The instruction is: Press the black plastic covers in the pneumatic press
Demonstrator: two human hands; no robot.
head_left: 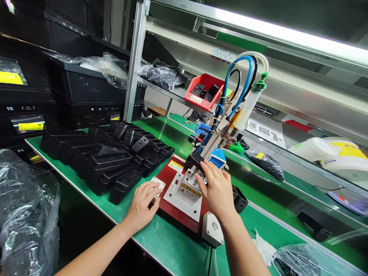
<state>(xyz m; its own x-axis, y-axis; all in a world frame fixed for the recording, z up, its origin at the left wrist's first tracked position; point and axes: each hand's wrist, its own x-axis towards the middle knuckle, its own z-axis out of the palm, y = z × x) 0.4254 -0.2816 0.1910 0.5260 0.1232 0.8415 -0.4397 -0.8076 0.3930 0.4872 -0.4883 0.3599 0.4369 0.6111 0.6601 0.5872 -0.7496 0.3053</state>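
Observation:
My left hand (143, 201) lies with outstretched fingers over the white button box (159, 184) at the left side of a dispensing fixture. At the fixture's head my right hand (217, 186) has its fingers and thumb around the near end of a black plastic part (197, 160), partly hidden by the hand. That part sits on a metal block above a yellow warning label (189, 193). Below my right wrist stands a second button box (213, 229) with a round silver button. The fixture's red base (166, 172) carries a white plate (171, 193).
Many black plastic housings (106, 165) cover the bench's left side. A syringe (248, 105) with blue hoses rises above the fixture. On the shelf are a red bin (204, 92) and a white cup (313, 149). Plastic bags (299, 260) lie at the lower right.

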